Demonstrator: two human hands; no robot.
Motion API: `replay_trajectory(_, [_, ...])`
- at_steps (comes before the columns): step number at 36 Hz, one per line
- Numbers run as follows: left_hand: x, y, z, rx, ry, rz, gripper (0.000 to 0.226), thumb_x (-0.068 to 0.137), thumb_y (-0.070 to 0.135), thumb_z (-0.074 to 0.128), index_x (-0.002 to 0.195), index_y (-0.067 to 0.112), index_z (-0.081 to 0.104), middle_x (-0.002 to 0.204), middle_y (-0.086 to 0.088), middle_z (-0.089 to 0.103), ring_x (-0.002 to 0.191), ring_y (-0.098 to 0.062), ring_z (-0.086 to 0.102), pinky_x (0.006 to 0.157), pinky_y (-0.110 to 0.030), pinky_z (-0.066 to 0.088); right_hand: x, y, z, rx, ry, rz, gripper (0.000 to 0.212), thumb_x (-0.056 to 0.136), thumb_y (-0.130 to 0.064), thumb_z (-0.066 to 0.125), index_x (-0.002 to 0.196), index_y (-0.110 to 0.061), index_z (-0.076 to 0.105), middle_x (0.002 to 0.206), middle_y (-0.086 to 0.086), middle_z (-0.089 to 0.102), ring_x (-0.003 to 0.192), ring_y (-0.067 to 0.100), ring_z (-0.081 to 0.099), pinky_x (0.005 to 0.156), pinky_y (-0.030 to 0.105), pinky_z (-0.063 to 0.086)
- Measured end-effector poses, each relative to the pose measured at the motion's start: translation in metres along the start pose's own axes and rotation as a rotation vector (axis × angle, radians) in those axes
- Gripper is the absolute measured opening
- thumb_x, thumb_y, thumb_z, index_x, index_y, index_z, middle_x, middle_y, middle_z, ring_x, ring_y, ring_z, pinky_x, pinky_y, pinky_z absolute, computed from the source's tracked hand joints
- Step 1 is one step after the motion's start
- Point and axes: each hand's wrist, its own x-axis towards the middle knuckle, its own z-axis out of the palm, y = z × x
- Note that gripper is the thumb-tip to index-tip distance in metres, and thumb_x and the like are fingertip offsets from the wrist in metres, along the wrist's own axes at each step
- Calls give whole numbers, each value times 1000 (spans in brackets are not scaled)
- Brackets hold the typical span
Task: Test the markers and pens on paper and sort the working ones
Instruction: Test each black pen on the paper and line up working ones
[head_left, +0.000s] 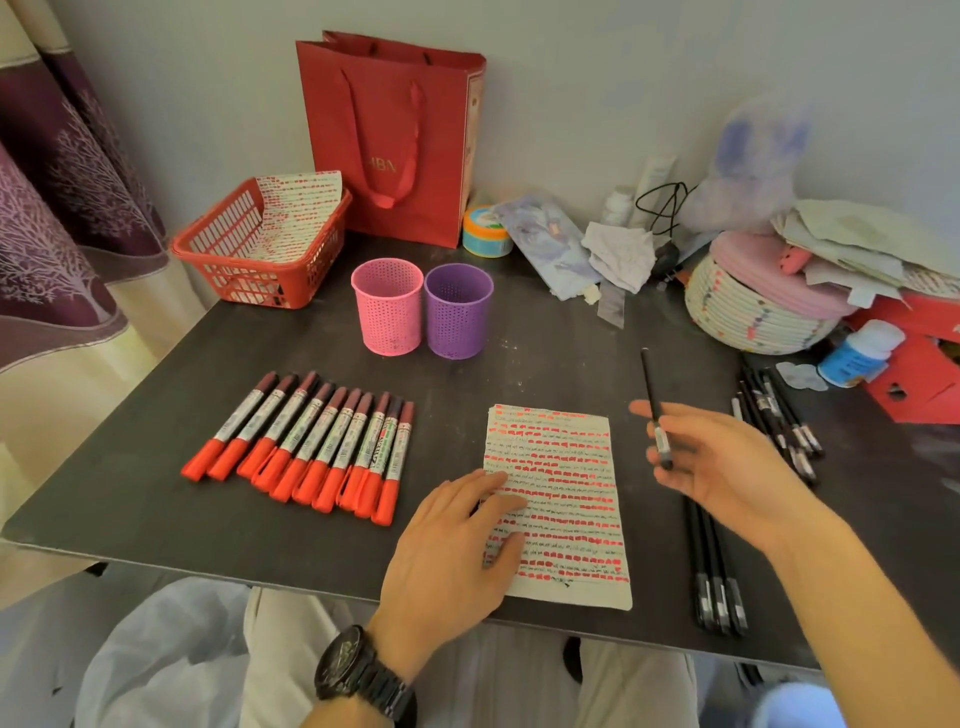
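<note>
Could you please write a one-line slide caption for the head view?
Left hand presses the paper, right hand holds a black pen, red markers lie in a row.

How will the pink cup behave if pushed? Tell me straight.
The pink cup is probably light: its wall is perforated all over, and nothing sticks out above its rim. Taller than wide, it may tip if pushed near the top. Being round, it would likely roll once down.
</note>
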Motion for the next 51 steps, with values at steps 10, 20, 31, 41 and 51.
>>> replay_trajectory(10, [-7, 6, -5, -130, 130, 72, 31, 100, 41, 51, 124, 29, 67, 135, 15, 59, 130, -8, 50, 104, -38, 47, -103, 84, 39, 157, -3, -67, 22, 66, -22, 75, 88, -16, 77, 88, 14, 72, 71, 22, 70, 51, 28, 55])
replay_trajectory(20, [-64, 49, -9, -273, 129, 248, 29, 104, 42, 49, 120, 25, 66, 111, 12, 67, 101, -12, 64, 78, -36, 53, -137, 139, 52, 168, 68, -56, 62, 49, -55, 96, 96, -20, 76, 89, 12, 73, 69, 22, 67, 57, 30, 53])
replay_trajectory(31, [-76, 59, -2, -106, -97, 214, 28, 105, 34, 44, 100, 19, 67, 88, 9, 59, 72, -8, 54, 61, -16, 36, -144, 156, 56, 49, 91, -78, 27, 81, -41, 74, 99, -21, 78, 87, 12, 75, 71, 19, 68, 61, 27, 54])
replay_trajectory(41, [-94, 52, 16, -374, -205, -46, 62, 99, 69, 31, 65, 19, 46, 54, 6, 44, 52, -17, 46, 50, -32, 37, -148, 164, 61, -110, 84, -193, 16, 95, -27, 64, 87, -24, 78, 76, 1, 74, 65, 10, 64, 64, 19, 53])
replay_trajectory(51, [-91, 44, 7, -290, -230, -49, 53, 86, 87, 33, 68, 37, 33, 68, 23, 53, 56, -6, 48, 50, -18, 25, -142, 151, 53, -169, 26, -301, 12, 94, -33, 64, 94, -31, 76, 78, 5, 75, 66, 14, 69, 64, 20, 55])
